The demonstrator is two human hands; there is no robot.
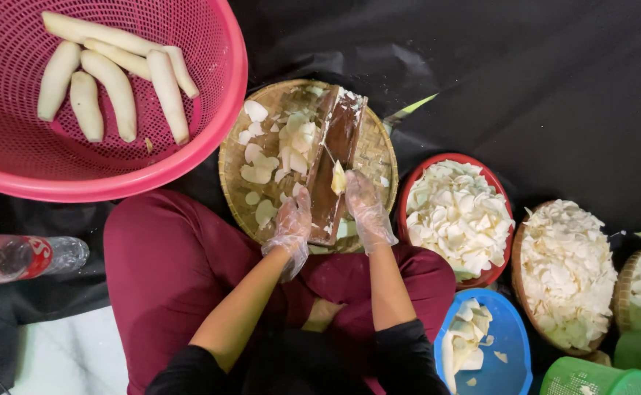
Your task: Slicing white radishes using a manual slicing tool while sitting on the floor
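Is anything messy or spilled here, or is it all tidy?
Mostly tidy. A few white slices lie loose in the blue basket instead of a heap, and white specks dot the black sheet past the woven tray. The plastic bottle lies on its side. Nothing looks broken.

A black cloth (554, 80) covers most of the floor; pale marbled tile (64, 351) shows at lower left.

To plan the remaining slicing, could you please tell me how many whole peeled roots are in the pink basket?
6, all lying in the pink basket: two at its left, one in the middle, one at the right, and two long ones across the top. None looks hidden.
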